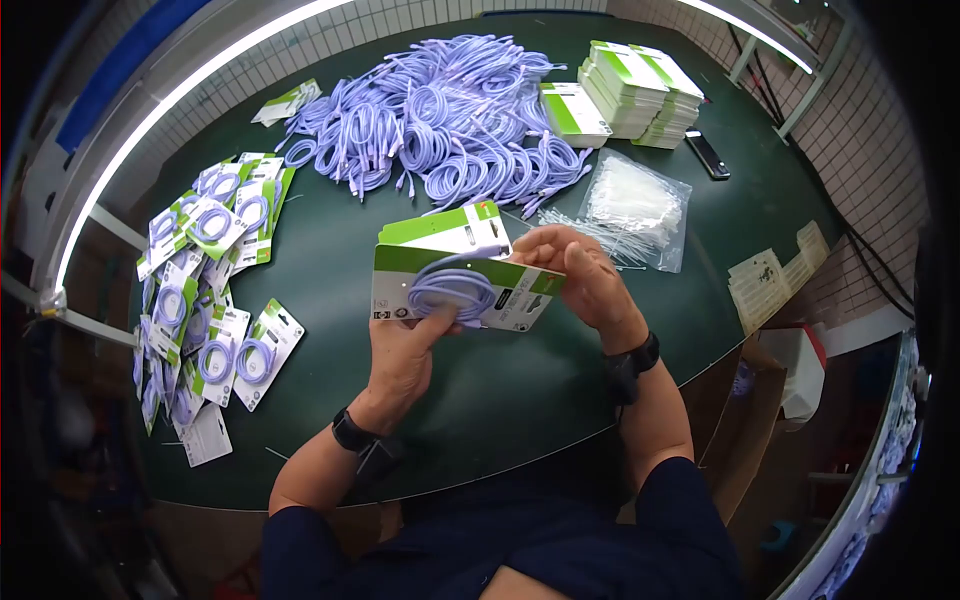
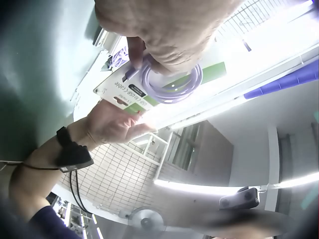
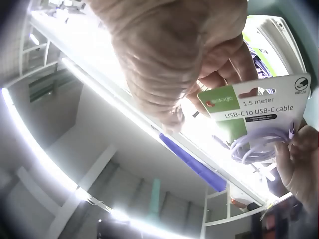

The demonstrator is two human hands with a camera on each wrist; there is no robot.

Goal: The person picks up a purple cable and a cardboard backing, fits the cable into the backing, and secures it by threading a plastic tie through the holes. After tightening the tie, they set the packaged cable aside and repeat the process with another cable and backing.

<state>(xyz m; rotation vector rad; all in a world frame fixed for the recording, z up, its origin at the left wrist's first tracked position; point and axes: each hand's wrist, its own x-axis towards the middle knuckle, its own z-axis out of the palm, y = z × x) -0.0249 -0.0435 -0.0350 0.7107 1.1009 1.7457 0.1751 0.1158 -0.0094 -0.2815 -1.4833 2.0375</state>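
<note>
My left hand (image 1: 402, 358) grips a green and white card (image 1: 395, 284) with its thumb over a coiled lilac cable (image 1: 452, 292). Behind this card, more green and white card (image 1: 440, 232) shows. My right hand (image 1: 585, 275) is at the card's right end, its fingers behind the edge and loosely bent. In the right wrist view the card (image 3: 259, 102) reads USB-C to USB-C cable, and the left hand (image 3: 301, 162) pinches the coil. The left wrist view shows the right hand (image 2: 112, 122) with fingers extended beside the card; whether it touches is unclear.
A heap of lilac cables (image 1: 430, 120) lies at the back, with stacked cards (image 1: 640, 90) to its right. A bag of white ties (image 1: 640, 200) and a phone (image 1: 707, 155) lie at right. Carded cables (image 1: 213, 223) pile up on the left. Paper (image 1: 765, 285) lies at the right edge.
</note>
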